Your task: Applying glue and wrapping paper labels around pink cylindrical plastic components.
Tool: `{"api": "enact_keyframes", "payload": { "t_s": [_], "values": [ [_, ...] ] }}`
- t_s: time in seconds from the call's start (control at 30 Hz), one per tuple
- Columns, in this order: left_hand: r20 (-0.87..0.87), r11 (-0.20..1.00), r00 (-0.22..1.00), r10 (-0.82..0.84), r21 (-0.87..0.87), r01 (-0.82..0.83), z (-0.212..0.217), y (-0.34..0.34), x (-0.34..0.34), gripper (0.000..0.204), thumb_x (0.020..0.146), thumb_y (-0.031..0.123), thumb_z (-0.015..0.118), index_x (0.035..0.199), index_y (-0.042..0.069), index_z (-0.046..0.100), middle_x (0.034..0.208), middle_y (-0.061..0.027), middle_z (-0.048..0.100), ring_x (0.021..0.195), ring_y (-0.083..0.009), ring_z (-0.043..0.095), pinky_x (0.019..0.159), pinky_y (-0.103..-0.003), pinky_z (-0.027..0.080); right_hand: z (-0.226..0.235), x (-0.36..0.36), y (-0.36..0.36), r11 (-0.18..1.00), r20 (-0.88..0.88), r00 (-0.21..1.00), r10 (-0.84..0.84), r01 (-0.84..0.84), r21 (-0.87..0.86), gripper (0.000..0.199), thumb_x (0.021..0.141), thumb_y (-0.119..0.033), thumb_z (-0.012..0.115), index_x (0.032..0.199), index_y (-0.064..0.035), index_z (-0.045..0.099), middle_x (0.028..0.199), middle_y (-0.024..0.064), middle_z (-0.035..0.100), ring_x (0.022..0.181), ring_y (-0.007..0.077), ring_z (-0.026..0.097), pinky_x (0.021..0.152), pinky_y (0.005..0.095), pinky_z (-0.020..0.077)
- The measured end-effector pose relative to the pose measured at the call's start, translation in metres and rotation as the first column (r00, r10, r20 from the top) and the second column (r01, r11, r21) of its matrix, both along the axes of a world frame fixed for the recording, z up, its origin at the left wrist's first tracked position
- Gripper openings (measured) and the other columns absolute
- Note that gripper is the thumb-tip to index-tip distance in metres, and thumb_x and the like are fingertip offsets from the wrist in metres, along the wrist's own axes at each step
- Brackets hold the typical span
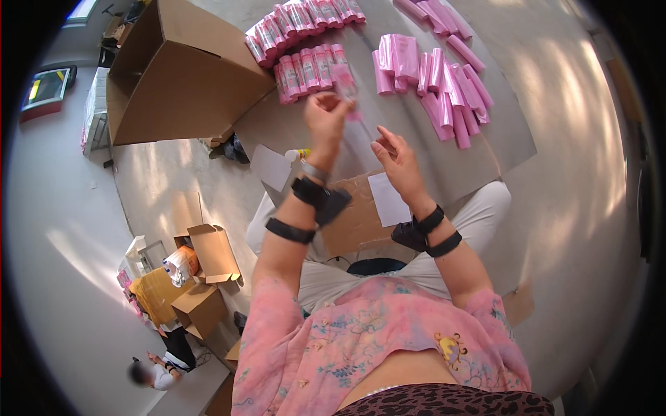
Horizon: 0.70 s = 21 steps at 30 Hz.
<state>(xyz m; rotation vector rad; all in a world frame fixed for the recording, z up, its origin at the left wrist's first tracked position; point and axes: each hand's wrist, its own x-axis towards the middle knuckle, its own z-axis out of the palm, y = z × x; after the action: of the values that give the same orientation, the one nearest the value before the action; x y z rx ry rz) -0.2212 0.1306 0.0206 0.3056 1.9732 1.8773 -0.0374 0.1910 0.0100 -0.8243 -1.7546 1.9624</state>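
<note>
My left hand (325, 119) is closed on a pink printed roll (344, 84), which is smeared by motion. This roll is at the right end of a row of labelled pink rolls (305, 72) on the grey table. My right hand (397, 163) is apart from it, nearer to me, with its fingers spread and nothing visible in them. To the far right lies a loose pile of plain pink rolls (451, 93) without labels. A second row of labelled rolls (298, 22) is behind the first.
A large open cardboard box (187, 90) stands at the table's left. On the near side are a white sheet (388, 200), a flat cardboard piece (354, 215), a white card (271, 167) and a small yellow-and-white bottle (297, 154). Cardboard boxes (201, 308) and a person (163, 371) are at lower left.
</note>
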Motion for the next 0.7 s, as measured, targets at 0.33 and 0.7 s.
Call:
{"api": "enact_keyframes", "payload": {
  "t_s": [0.33,0.7],
  "values": [
    [-0.541,0.711,0.809,-0.230,-0.661,-0.240,0.001,0.016,-0.125,0.029,0.078,0.022,0.079,0.096,0.003,0.065,0.094,-0.0169,0.073,0.090,-0.0380,0.071,0.086,-0.047,0.056,-0.009,0.031,0.001,0.999,0.073,0.997,-0.037,0.039,-0.027,0.038,0.101,-0.014,0.066,0.137,-0.0025,0.061,0.117,0.0090,0.064,0.109,0.0188,0.065,0.094,0.0317,0.0525],
    [-0.256,0.851,0.924,-0.284,-0.511,0.120,-0.046,0.098,-0.014,0.042,0.076,0.026,0.077,0.105,-0.002,0.064,0.098,-0.0223,0.070,0.092,-0.0389,0.069,0.086,-0.046,0.055,-0.007,0.048,0.008,0.994,0.122,0.991,-0.059,0.069,-0.080,0.033,0.102,-0.010,0.065,0.134,-0.0010,0.063,0.117,0.0093,0.064,0.108,0.0172,0.065,0.096,0.0294,0.0518]
  ]
}}
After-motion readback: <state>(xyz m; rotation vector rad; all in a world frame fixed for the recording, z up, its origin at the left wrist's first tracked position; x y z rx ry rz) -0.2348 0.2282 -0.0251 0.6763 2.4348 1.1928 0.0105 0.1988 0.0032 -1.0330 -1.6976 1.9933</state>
